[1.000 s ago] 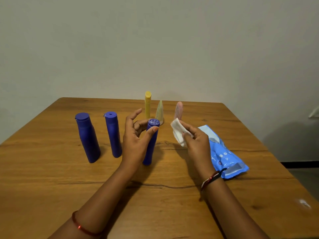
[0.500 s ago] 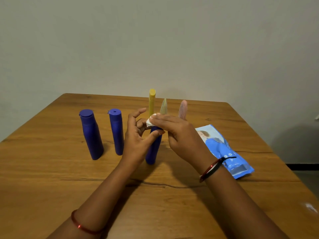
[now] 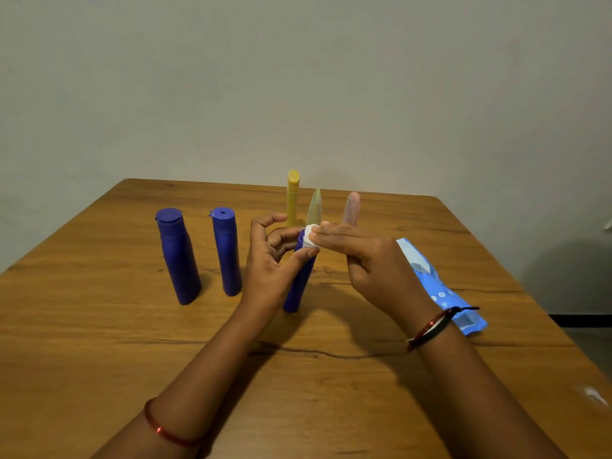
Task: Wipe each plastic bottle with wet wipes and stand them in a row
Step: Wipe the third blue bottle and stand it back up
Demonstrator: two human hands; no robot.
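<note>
A broad brown wooden desk (image 3: 99, 342) with a dark crack running across its grain fills the lower half of the view, its far edge meeting a plain pale wall (image 3: 298, 77). Toward the right edge lies a flat blue plastic pack of wet wipes (image 3: 440, 289), angled from the middle of the desk down to the near right.

Left of centre stand two upright dark blue plastic bottles: a wider flask-shaped one with a flip cap (image 3: 177, 256) and, just beside it on the right, a slimmer round one with a hole in its cap (image 3: 227, 251). A third slim dark blue plastic bottle (image 3: 299, 283) stands at the desk's middle, leaning slightly.

The left hand (image 3: 270, 263) has its thumb and fingers closed round that bottle's upper part. The right hand (image 3: 367, 263) pinches a small crumpled white wet wipe (image 3: 310, 236) between fingertips and presses it onto the bottle's top.

Nearer the far edge, behind the hands, stand a tall yellow plastic tube with a cap (image 3: 292, 197), a pale green tapered tube (image 3: 314, 207) and a pink tapered tube (image 3: 351, 208), close together.
</note>
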